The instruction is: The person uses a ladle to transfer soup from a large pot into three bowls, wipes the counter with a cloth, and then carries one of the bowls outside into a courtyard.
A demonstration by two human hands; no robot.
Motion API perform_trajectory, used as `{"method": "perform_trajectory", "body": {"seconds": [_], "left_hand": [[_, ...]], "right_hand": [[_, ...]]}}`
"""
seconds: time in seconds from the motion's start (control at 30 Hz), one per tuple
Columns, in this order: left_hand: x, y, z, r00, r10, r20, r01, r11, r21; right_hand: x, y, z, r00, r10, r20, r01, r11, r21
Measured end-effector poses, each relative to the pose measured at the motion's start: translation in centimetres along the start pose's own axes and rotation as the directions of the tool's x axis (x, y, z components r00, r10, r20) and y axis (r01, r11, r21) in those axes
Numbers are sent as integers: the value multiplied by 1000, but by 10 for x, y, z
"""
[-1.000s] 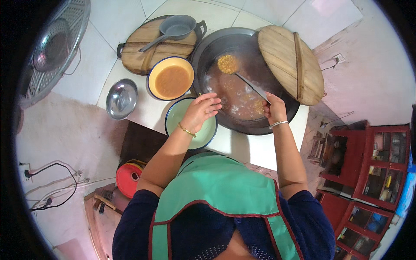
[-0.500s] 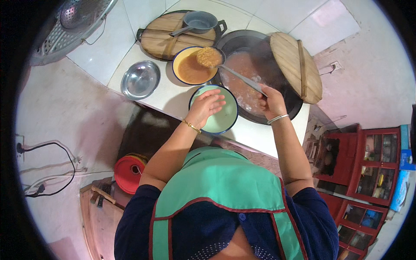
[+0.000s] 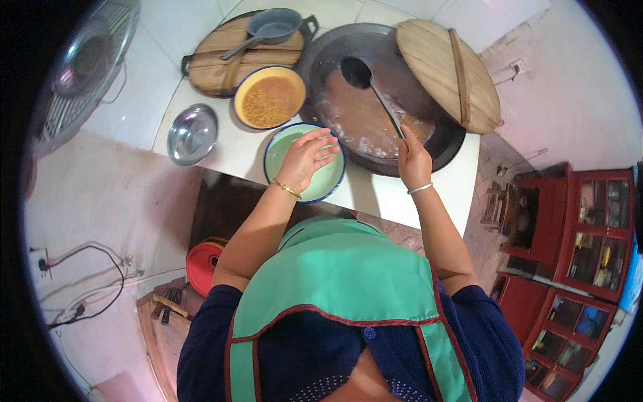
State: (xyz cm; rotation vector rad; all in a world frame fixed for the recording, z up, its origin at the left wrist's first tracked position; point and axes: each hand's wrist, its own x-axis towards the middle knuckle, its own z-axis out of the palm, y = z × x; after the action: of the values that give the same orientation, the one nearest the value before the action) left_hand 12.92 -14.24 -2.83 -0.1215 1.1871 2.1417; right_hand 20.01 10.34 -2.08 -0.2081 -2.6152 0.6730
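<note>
Big dark wok (image 3: 450, 149) ahead, green bowl (image 3: 328, 177) beside it. Ladle (image 3: 380, 98) over wok, long axis diagonal, scoop pointing away & L, handle gripped in my R hand (image 3: 414, 161); L hand (image 3: 306, 162) loosely spread over bowl

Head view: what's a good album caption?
Right-hand fingers grip a dark, long-handled ladle over a wide, round black pan of brown liquid.

Left forearm (image 3: 258, 224) angled up and inward, elbow bent. Left hand (image 3: 307, 161) raised, fingers loosely extended, slightly parted, pointing right. Right forearm (image 3: 443, 228) reaches forward, leaning slightly inward; wrist near straight. Right hand (image 3: 415, 161) closed, fingers curled in a grip.
</note>
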Motion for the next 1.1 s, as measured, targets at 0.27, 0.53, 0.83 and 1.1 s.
{"method": "perform_trajectory", "body": {"seconds": [0.27, 0.53, 0.83, 1.1], "left_hand": [[57, -40, 71, 990, -127, -58, 131, 988, 76], [74, -64, 104, 978, -181, -98, 191, 976, 101], [46, -54, 91, 995, -98, -33, 100, 992, 75], [-2, -36, 48, 1000, 6, -5, -6, 1000, -14]], "right_hand": [[-26, 149, -11, 954, 280, 112, -242, 932, -269], [-45, 211, 10, 654, 672, 348, -737, 463, 492], [-36, 129, -55, 475, 619, 625, -765, -59, 641], [-11, 39, -79, 640, 528, 558, -717, 149, 682]]}}
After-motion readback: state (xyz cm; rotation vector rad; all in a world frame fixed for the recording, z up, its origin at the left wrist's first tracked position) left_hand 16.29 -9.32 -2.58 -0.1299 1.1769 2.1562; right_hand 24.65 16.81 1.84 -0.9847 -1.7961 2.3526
